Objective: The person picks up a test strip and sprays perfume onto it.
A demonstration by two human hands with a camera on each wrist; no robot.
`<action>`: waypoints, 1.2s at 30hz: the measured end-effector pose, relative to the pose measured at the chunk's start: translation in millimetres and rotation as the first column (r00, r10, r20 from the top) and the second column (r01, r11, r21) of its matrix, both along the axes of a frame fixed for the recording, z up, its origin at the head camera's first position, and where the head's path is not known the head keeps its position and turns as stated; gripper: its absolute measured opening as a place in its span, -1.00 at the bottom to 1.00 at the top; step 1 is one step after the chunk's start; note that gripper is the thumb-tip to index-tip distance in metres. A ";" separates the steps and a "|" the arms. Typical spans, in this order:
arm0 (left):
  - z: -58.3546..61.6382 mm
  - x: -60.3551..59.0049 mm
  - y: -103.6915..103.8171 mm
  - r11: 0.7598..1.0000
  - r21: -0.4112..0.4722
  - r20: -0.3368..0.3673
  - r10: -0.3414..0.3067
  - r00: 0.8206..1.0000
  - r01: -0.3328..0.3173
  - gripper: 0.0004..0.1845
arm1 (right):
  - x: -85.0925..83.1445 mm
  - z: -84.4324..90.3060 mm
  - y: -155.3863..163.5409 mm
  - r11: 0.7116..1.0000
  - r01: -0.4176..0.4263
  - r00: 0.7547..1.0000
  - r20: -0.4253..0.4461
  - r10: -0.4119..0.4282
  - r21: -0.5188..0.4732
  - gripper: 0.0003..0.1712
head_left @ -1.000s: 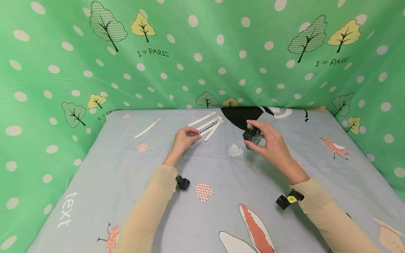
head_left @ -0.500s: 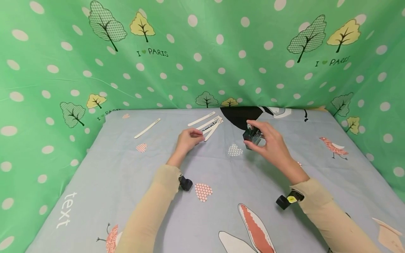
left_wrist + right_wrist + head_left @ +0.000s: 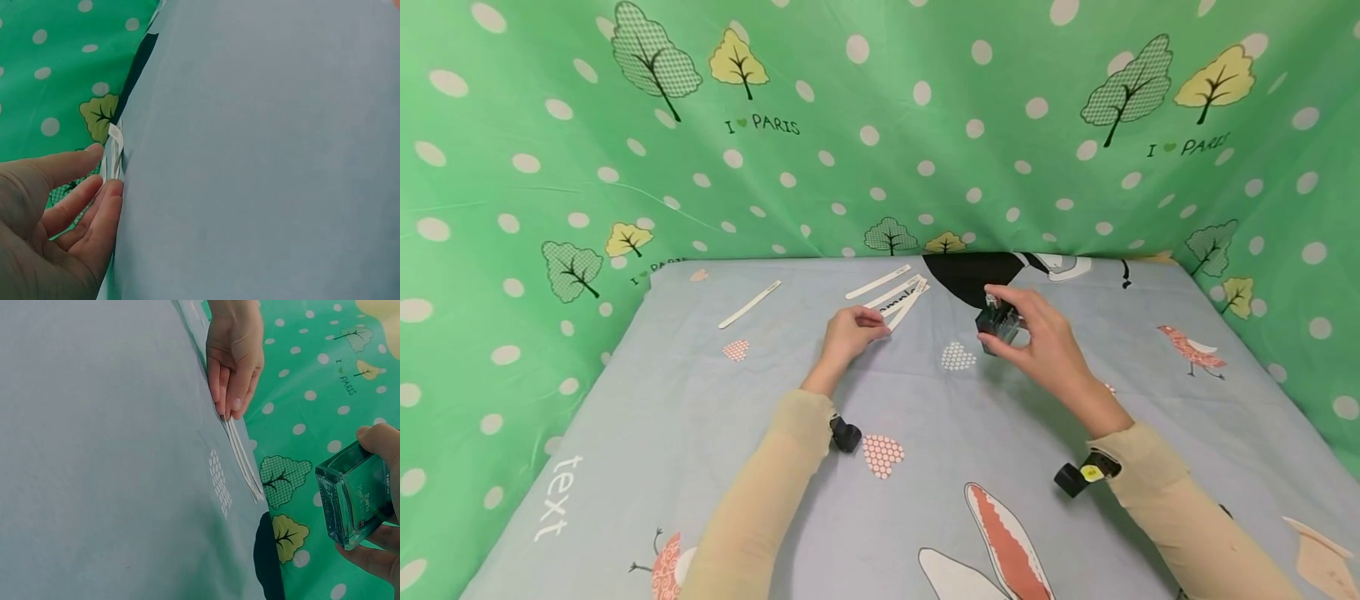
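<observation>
From the head view, the left hand (image 3: 847, 332) lies low on the blue printed tabletop (image 3: 700, 433), fingers nearly straight and close together, tips touching the near ends of a fanned cluster of white paper strips (image 3: 898, 302); the strips' long axes run from that hand up and to the right toward the green backdrop (image 3: 880, 125), and one more single strip (image 3: 750, 304) lies well apart on the left. The right hand (image 3: 1045, 342) grips a small square glass bottle (image 3: 997, 322) just above the cloth, roughly upright. In the left wrist view the fingertips (image 3: 112, 187) touch the strip ends (image 3: 116, 150), flat on the cloth. In the right wrist view the bottle (image 3: 353, 494) is pinched between thumb and fingers, its cap end out of view, while the far hand (image 3: 232, 356) presses the strips (image 3: 244, 456), which point away from it. To lift just one strip, I'd judge it best to slide the top one free with a fingertip, then pinch its end, keeping the bottle steady.
</observation>
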State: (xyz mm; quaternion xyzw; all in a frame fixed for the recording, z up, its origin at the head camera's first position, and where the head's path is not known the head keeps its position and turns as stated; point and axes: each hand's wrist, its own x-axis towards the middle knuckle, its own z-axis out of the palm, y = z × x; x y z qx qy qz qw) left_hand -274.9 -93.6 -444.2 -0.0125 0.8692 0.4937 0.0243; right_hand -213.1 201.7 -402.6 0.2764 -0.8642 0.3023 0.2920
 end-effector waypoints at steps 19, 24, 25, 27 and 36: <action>6.4 -1.8 16.4 0.944 -0.325 -0.035 0.043 0.998 -0.052 -0.82 | 1.4 -0.2 -4.5 1.000 -0.008 1.000 0.000 0.008 -0.001 -0.15; 6.5 -3.4 17.0 0.947 -0.317 -0.018 0.053 0.998 -0.056 -0.83 | 2.6 0.9 -5.5 1.000 -0.005 1.000 0.008 0.005 0.002 -0.16; 6.6 -3.7 16.6 0.948 -0.314 -0.014 0.056 0.998 -0.057 -0.84 | 2.8 0.9 -5.5 1.000 -0.004 1.000 0.009 0.004 0.001 -0.16; 6.3 -4.3 15.5 0.950 -0.308 -0.006 0.058 0.998 -0.057 -0.85 | 3.0 1.1 -5.6 1.000 -0.002 1.000 0.011 0.002 0.000 -0.16; 8.6 -2.5 7.5 0.974 -0.222 0.020 0.047 0.999 -0.042 -0.85 | 3.5 1.5 -5.7 1.000 0.005 1.000 0.023 -0.005 -0.003 -0.16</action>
